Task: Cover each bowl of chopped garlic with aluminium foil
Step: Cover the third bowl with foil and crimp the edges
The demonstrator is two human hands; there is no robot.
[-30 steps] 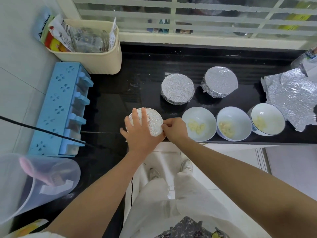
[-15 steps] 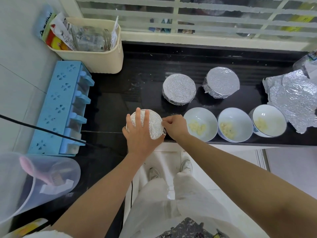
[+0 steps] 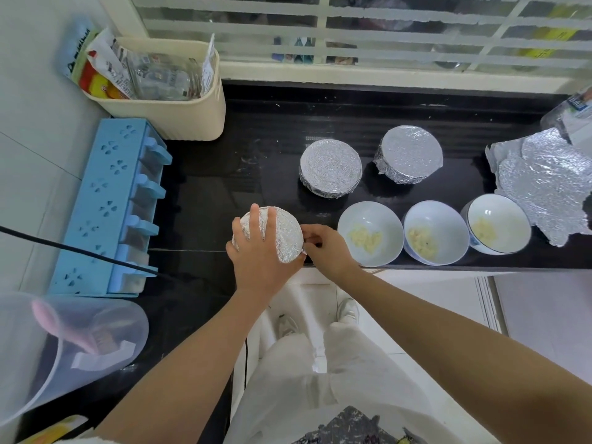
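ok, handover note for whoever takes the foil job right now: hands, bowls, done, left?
Left hand cups the foil-wrapped bowl at the counter's front edge; right hand pinches its foil at the right rim.
Done: two covered bowls at the back.
Left: finish crimping this one, then the three open bowls of garlic to its right.
Spare foil lies far right.

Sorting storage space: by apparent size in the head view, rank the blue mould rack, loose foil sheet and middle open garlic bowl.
1. blue mould rack
2. loose foil sheet (cropped)
3. middle open garlic bowl
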